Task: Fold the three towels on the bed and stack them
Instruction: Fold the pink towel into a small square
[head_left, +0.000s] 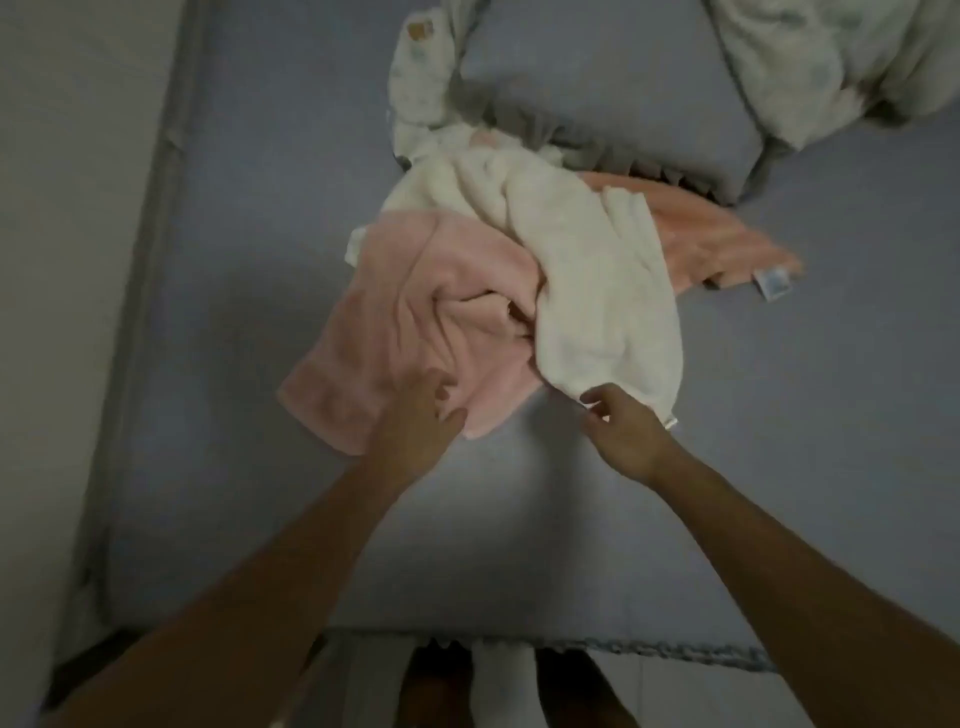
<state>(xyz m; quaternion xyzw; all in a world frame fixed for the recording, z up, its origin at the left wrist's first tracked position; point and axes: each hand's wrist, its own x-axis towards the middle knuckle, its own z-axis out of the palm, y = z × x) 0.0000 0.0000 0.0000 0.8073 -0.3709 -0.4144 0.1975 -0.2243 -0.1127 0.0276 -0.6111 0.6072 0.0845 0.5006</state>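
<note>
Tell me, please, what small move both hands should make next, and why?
Probably close the right hand on the white towel edge and lift it clear: it drapes over the pink towel and peach towel, and none is folded yet.

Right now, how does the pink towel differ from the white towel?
The pink towel is pale pink and lies spread out under the left hand; the white towel is cream and bunched into a long heap, its near edge at the right hand. The white one overlaps the pink one. Both are fluffy and unfolded.
</note>
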